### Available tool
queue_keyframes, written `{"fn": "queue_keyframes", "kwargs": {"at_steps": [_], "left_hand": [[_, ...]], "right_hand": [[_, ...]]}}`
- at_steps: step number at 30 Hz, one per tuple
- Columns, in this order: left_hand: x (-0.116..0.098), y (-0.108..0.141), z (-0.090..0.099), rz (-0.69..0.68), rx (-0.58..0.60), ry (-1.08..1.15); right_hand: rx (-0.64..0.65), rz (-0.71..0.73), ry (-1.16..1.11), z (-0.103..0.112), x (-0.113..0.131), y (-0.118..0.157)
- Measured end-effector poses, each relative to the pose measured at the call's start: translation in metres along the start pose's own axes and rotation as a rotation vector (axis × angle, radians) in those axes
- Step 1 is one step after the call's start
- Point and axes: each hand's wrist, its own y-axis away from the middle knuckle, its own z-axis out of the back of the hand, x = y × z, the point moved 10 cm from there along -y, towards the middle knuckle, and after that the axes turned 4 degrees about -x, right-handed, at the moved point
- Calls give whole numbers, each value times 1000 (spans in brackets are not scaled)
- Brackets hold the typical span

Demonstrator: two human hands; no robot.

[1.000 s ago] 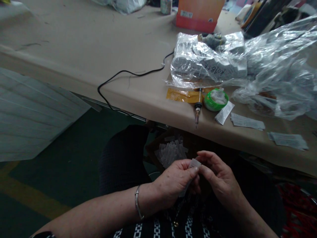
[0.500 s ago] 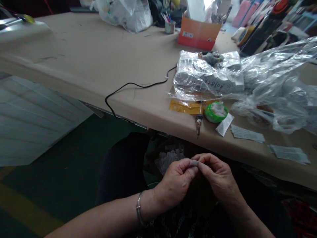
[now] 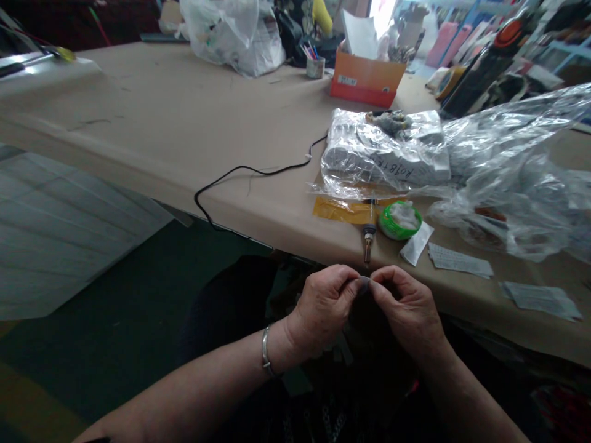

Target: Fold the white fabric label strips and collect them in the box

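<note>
A small grey piece (image 3: 364, 285) is pinched between the fingertips of both hands, just off the table's front edge. My left hand (image 3: 325, 304), with a bracelet on its wrist, grips it from the left. From the right, my right hand (image 3: 409, 307) pinches the same piece. Just above the fingers, a pen-like tool with a metal tip (image 3: 368, 237) sticks out over the table edge. Beside it stands a green tub with white fluffy stuff (image 3: 400, 219). White paper strips (image 3: 460, 259) lie to its right.
Behind the tub, a clear plastic bag (image 3: 385, 154) wraps white blocks. A black cable (image 3: 240, 167) crosses the brown table (image 3: 161, 117) and hangs over its edge. An orange box (image 3: 364, 77) and a white plastic bag (image 3: 235, 37) stand farther back.
Both hands have risen closer to the table edge with the grey piece still between them. The view has tilted slightly, so the table things appear lower.
</note>
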Motion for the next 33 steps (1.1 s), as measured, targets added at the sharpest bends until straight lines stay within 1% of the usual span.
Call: {"fn": "queue_keyframes", "kwargs": {"at_steps": [4, 10, 19, 25, 33], "left_hand": [[-4, -3, 2, -46, -15, -20], [-2, -7, 4, -54, -47, -9], [2, -12, 3, -42, -42, 20], [2, -14, 3, -38, -66, 48], [-3, -8, 3, -15, -35, 75]], "right_hand": [[-30, 67, 64, 3, 5, -3], [-58, 122, 95, 4, 9, -5], [-72, 124, 91, 3, 9, -9], [-80, 119, 76, 4, 9, -9], [-55, 107, 53, 4, 8, -6]]}}
